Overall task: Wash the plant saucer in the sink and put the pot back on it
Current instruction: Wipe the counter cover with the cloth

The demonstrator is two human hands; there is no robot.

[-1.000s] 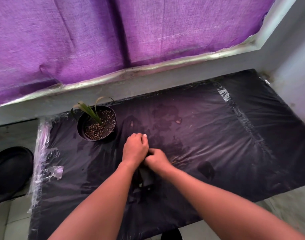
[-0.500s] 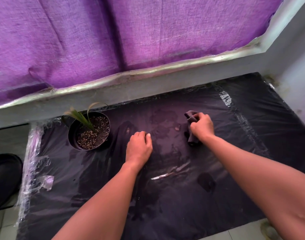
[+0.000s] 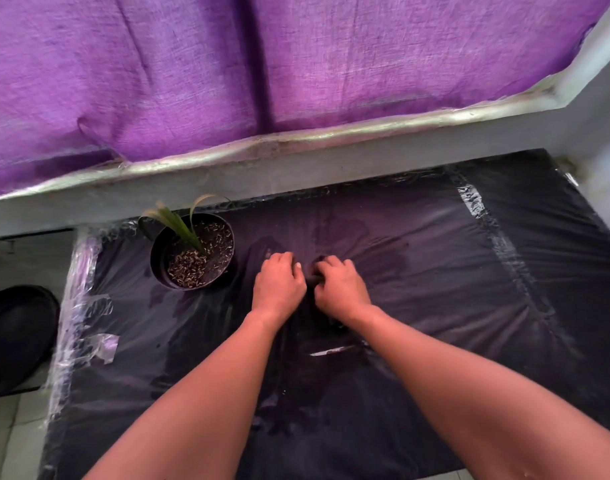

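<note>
Beneath a purple woven curtain (image 3: 296, 74) that fills the top of my view, a pale window ledge (image 3: 296, 157) runs above a table (image 3: 452, 289) wrapped in black plastic sheeting, its surface glossy and streaked with wet patches. At the far left, below the table's edge, I see a round black basin (image 3: 16, 337) on the tiled floor; I cannot tell whether it is the saucer. Two bare forearms reach in from the bottom of the frame and meet at the table's centre. Left of the hands, near the back edge, stands the black plant pot (image 3: 192, 252), upright, directly on the plastic with no saucer visible beneath it, filled with dark soil flecked with pale husks and carrying a few thin green leaves. My left hand (image 3: 279, 285) rests knuckles-up on the sheet, fingers curled under, just right of the pot and not touching it. My right hand (image 3: 341, 289) sits close beside it, fingers bunched around a dark cloth (image 3: 315, 271), which shows only as a small fold between the two hands; I cannot tell whether the left hand also grips it. Loose scraps of clear tape (image 3: 102, 346) cling to the table's left edge.
</note>
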